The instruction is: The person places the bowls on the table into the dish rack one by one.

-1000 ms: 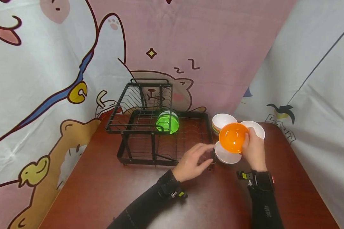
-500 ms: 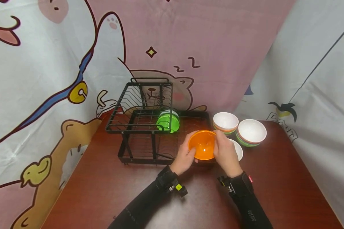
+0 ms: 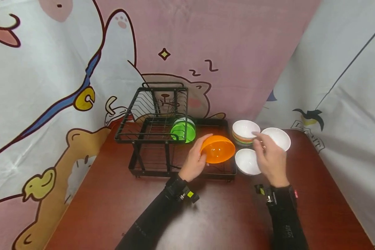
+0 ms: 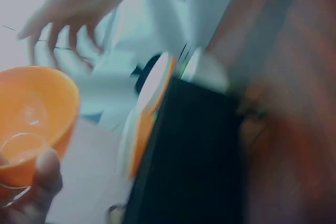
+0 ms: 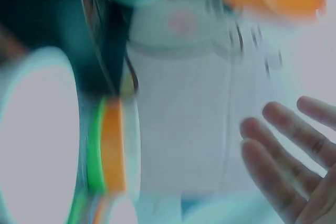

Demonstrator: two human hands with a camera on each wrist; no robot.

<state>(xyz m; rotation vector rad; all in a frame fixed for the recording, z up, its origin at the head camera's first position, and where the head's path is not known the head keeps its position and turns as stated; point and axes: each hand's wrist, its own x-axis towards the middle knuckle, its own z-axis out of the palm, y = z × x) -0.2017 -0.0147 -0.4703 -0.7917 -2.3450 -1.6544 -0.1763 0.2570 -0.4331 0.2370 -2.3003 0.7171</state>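
Worktop (image 3: 218, 222) underlay left grip (image 3: 193, 161) and right grip (image 3: 272, 159). Black rack (image 3: 167, 156) stood beyond left grip, extending leftward. Bowl stack (image 3: 246, 130) sat just past right grip's loosely spread fingers. Orange bowl (image 3: 218, 149): held in left grip, thumb at rim.

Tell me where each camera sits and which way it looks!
Head: on the person's head, facing forward and down at a round, shiny orange bowl in the left hand; right hand and black sleeves show.
Left wrist: worn there, facing the orange bowl; left thumb and right hand show.
Right wrist: worn there, facing a round white bowl; right fingers show.
Head and left wrist views share both hands and the orange bowl.
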